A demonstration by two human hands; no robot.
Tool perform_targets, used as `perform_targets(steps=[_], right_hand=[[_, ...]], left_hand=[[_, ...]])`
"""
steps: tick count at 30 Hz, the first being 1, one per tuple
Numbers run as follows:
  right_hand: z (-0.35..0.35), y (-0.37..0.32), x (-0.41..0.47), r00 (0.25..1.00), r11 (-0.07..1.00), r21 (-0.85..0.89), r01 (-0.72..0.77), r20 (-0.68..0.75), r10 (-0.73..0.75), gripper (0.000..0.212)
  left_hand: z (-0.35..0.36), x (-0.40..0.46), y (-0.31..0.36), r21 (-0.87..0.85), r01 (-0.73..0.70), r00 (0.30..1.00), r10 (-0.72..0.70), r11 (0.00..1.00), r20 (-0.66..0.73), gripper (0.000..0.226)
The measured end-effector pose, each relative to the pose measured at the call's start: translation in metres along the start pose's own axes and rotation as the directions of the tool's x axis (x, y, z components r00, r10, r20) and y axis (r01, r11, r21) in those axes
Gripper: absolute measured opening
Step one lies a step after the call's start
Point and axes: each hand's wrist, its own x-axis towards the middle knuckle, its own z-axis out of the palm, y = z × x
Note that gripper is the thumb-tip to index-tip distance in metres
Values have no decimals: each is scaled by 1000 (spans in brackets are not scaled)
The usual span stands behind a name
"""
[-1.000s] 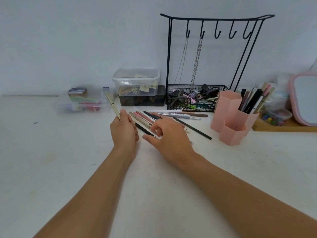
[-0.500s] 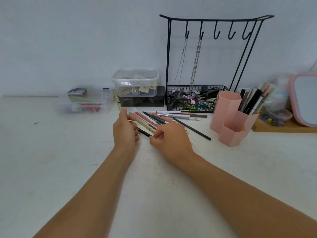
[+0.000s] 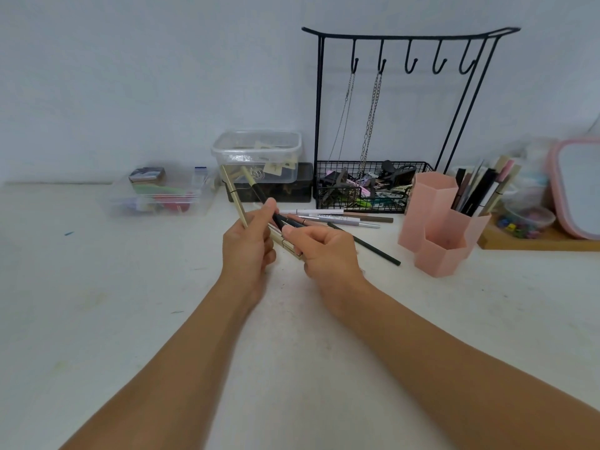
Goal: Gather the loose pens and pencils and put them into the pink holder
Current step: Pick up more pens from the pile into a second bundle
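Observation:
My left hand (image 3: 248, 246) grips a beige pencil (image 3: 232, 196) that points up and away, and its fingertips also touch a black pen (image 3: 259, 193). My right hand (image 3: 324, 251) pinches the lower end of that black pen, just to the right of the left hand. Several loose pens (image 3: 328, 216) lie on the white table behind my hands, with a dark pencil (image 3: 373, 248) slanting toward the pink holder (image 3: 441, 228). The holder stands at the right, and its back compartment holds several pens (image 3: 480, 190).
A black wire rack (image 3: 373, 186) with hooks and chains stands behind the pens. A clear tub (image 3: 259, 154) sits on a dark box; a clear box (image 3: 159, 196) is at the left. A pink mirror (image 3: 574, 186) and a bead bowl (image 3: 522, 222) stand at the right.
Both hands have lifted off the table and come together. The right hand picked up a black pen from the pile and raised it to the left hand, which still holds the beige pencil.

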Motion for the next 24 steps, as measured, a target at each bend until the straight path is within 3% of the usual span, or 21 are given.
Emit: perform_targets(steps=[3,6,10,14,19,24], right_hand=[[0,3,-2,997,1000,13,-6,75,5,19],[1,4,-5,988,995,-46,84,136,-77,8],[-1,6,-1,979,956,-230,182,130,-155,3],[-22,-13,13,953,794,-532,293,92,-290,7],[-43,-25,29,979,586,-785,202,186,-88,5],[-34,-13,30,978,517,-832,201,205,-50,13]], left_hand=[[2,0,-1,10,1,1000,-1,1000,9,27],[3,3,-5,97,6,1000,-3,995,-30,43],[3,6,-9,71,-25,1000,26,997,-12,57],[1,4,-5,45,-14,998,16,999,-60,44],[1,1,0,73,26,990,-16,997,-137,38],[2,0,1,157,3,995,12,988,-96,41]])
